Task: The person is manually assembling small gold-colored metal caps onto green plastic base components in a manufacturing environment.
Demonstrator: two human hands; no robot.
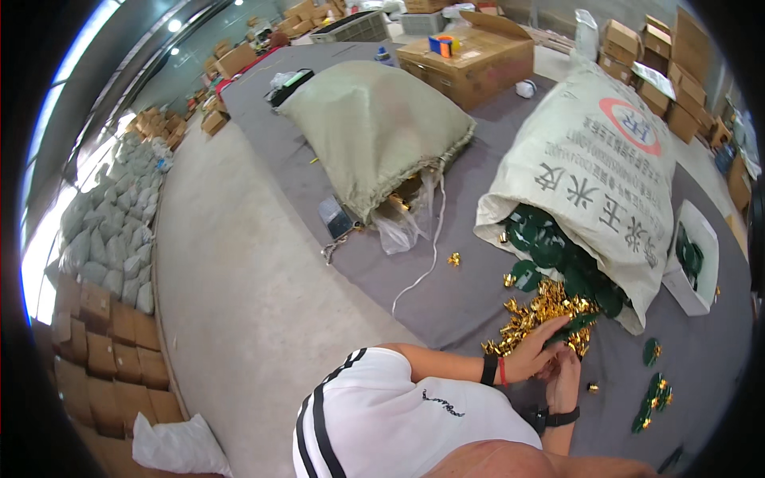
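Head view, and here's the left hand, closed on a green piece, the right hand tucked in just nearer, fingers drawn narrow; what they pinch, I can't tell. Right beyond, a heap of gold pieces glitters on the grey tabletop; farther, a white sack spills green discs. It looks like gold being fitted to green, calling for a steady left hold and precise right fingertips.

One white sack. Left of it, one olive sack and, farther back, one big carton. Right of it, one white box. By its mouth, one left hand, one right hand.
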